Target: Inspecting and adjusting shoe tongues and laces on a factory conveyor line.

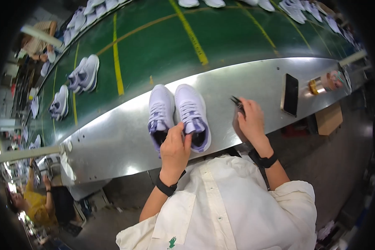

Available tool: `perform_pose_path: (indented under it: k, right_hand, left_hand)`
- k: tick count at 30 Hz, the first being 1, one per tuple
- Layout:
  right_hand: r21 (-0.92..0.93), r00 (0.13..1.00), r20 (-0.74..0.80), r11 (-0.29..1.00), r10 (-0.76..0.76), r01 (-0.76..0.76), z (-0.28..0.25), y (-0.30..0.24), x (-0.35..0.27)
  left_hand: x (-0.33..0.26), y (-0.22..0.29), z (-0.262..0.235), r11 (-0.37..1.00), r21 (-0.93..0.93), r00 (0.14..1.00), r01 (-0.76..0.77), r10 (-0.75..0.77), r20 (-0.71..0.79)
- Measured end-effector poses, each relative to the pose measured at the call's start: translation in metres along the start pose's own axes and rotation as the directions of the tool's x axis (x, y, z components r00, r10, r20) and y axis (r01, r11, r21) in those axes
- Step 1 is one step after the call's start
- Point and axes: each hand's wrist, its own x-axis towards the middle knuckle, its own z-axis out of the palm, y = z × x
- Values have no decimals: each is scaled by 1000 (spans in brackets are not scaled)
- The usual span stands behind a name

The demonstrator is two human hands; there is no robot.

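A pair of pale lavender sneakers stands side by side on the metal ledge, toes pointing away from me: the left sneaker (160, 106) and the right sneaker (191, 104). Their laces are threaded, and the collars show darker purple. My left hand (175, 146) pinches the right sneaker at its collar, beside the tongue, and partly covers the left sneaker's heel. To the right of the pair, my right hand (251, 121) is closed over the metal, holding a small black pointed tool (236, 100). Its tips stick out past my fingers; the rest is hidden.
Beyond the ledge (108, 154) runs a green belt (146, 50) with yellow lines, carrying more sneakers (84, 75). A phone (290, 95) and a clear container (327, 82) lie to the right. A cardboard box (329, 119) is below. A person in yellow (39, 206) is at lower left.
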Motion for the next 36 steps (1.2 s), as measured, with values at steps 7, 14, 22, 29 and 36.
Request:
perform_pose_path:
  k: [7,14,22,29,36]
  right_hand:
    - [272,973,-50,934,-227,232,-23,-61,4]
    - [357,837,91,802,-540,479,-10,-107,13]
    - [249,849,122,843,-515,476,13,-104,10]
    - [131,824,46,821,-564,555,15,-102,5]
    - [120,850,-37,842,-525,526,36,-95,2]
  left_hand:
    - [4,10,-27,990,-141,999,18,-11,48]
    - [-1,4,-66,997,10,992,-74,75,-106]
    - [-22,-4,-51,981,184,988,-64,36,148]
    - [-42,1,-37,989,68,941,-133,105,321]
    - [-16,16,-31,947,260,904,-186,61,424]
